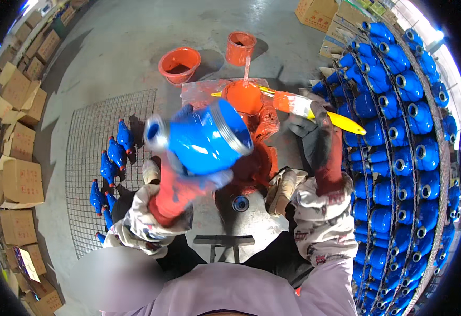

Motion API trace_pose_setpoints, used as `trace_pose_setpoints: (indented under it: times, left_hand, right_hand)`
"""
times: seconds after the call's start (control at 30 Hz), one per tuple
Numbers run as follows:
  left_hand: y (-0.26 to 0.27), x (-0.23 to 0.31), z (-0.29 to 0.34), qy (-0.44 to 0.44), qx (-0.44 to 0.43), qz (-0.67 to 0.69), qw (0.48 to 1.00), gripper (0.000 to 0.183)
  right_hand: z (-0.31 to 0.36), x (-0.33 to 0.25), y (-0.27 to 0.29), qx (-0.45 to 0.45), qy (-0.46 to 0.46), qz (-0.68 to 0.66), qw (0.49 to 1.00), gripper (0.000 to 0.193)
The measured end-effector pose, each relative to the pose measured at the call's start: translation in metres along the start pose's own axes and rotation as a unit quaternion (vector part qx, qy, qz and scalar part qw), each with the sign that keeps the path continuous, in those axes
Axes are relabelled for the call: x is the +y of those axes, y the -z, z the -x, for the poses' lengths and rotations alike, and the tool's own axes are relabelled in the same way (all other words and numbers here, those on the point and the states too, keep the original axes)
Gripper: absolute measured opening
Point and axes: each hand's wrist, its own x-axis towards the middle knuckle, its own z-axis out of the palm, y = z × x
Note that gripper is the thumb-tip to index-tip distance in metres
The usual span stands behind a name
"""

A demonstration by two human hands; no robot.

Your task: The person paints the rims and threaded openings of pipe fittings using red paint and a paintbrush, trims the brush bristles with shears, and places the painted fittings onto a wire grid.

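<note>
My left hand (pixel 201 181), in a paint-smeared glove, grips a glossy blue pipe fitting (pixel 199 142) from below. The fitting is tilted, its wide threaded metal mouth toward the right and its narrow bare-metal neck toward the left. My right hand (pixel 314 131), in a dark glove with a red cuff, is closed around a paintbrush (pixel 346 123). Its yellow handle points right, and its orange-red bristles face left, apart from the fitting. Between both hands stands a pot of orange-red paint (pixel 243 98) with a stick in it and a second yellow handle behind it.
Two red-stained buckets (pixel 180 64) stand farther off. Several blue fittings (pixel 116 152) lie on a wire mesh (pixel 83 131) at left. A tall rack (pixel 444 174) of blue fittings fills the right. Cardboard boxes (pixel 22 181) line the left side. A small round blue-rimmed piece (pixel 240 204) is below.
</note>
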Motion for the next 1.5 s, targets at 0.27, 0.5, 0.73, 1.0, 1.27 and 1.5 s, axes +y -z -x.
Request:
trace_pose_setpoints:
  times: [0.27,0.5,0.73,1.0,1.27,1.5]
  left_hand:
    - [-0.024,-0.042,0.002,-0.148,-0.144,-0.162,0.965,0.072]
    - [-0.048,-0.065,-0.006,-0.250,-0.213,-0.202,0.923,0.071]
    - [-0.026,-0.054,-0.001,-0.290,-0.231,-0.230,0.900,0.080]
    - [0.010,-0.042,-0.002,-0.164,-0.183,-0.282,0.927,0.108]
    - [-0.005,-0.012,0.005,0.000,-0.017,0.058,0.998,0.110]
    - [0.008,-0.005,0.011,0.129,-0.029,0.173,0.976,0.078]
  right_hand:
    - [0.021,-0.050,-0.038,0.059,0.129,0.275,0.951,0.022]
    - [0.021,-0.050,-0.035,0.022,0.124,0.330,0.935,0.024]
    - [0.045,-0.030,-0.048,-0.020,0.422,0.271,0.865,0.035]
    - [0.067,-0.043,-0.062,-0.153,0.448,0.433,0.767,0.037]
    - [0.078,-0.045,-0.076,-0.224,0.461,0.495,0.702,0.041]
    - [0.079,-0.055,-0.092,-0.278,0.428,0.544,0.666,0.038]
